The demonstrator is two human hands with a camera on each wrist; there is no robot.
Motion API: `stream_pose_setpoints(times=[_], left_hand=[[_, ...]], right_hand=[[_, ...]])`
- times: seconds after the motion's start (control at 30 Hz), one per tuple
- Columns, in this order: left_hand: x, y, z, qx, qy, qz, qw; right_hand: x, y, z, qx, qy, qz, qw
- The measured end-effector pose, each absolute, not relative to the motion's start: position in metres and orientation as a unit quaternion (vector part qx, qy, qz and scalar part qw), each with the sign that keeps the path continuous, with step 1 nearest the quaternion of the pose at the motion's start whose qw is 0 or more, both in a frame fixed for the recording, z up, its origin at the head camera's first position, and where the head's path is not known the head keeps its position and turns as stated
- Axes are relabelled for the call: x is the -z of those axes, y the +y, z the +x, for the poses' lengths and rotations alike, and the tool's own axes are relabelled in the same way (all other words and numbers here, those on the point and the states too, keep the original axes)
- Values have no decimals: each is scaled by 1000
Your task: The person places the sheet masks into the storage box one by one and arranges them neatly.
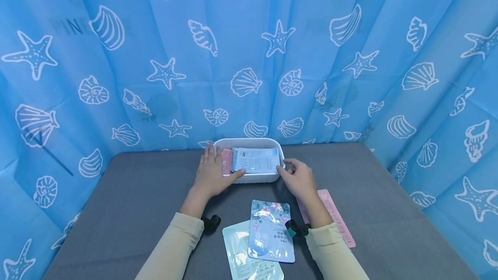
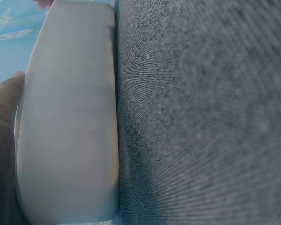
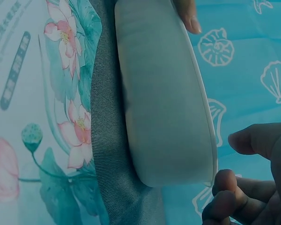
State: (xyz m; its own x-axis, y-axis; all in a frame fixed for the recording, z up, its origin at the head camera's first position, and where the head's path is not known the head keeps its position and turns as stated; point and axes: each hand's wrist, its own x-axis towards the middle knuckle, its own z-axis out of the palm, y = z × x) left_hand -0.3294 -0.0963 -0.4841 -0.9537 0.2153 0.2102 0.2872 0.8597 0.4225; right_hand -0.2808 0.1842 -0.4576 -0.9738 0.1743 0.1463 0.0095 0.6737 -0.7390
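A white plastic bin [image 1: 256, 178] sits at the back of the table. In it lie a light blue flat packet [image 1: 257, 160] on top and a pink packet [image 1: 227, 162] at the left. My left hand [image 1: 212, 172] rests along the bin's left end, fingers straight and thumb reaching over the front rim. At the right end is my right hand [image 1: 299, 178], fingers bent loosely beside the bin. The right wrist view shows a gap between the right thumb [image 3: 253, 139] and the fingers, with a fingertip by the bin's corner.
Nearer me, a floral blue packet [image 1: 271, 232] overlaps a mint green packet [image 1: 243, 249]. A pink packet [image 1: 336, 217] lies partly under my right forearm. The grey table [image 1: 144, 211] meets a blue shell-print curtain [image 1: 249, 55] behind the bin.
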Motion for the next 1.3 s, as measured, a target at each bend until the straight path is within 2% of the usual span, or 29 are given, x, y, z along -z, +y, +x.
stream_pose_setpoints(times=[0.6, 0.9, 1.3], left_hand=[[486, -96, -327, 231, -960, -133, 85], [484, -97, -328, 232, -960, -133, 88], [485, -98, -331, 225, -962, -129, 87]], right_hand=[[450, 193, -271, -402, -910, -30, 97], [442, 224, -256, -395, -910, -6, 121], [451, 260, -233, -387, -916, -8, 103]])
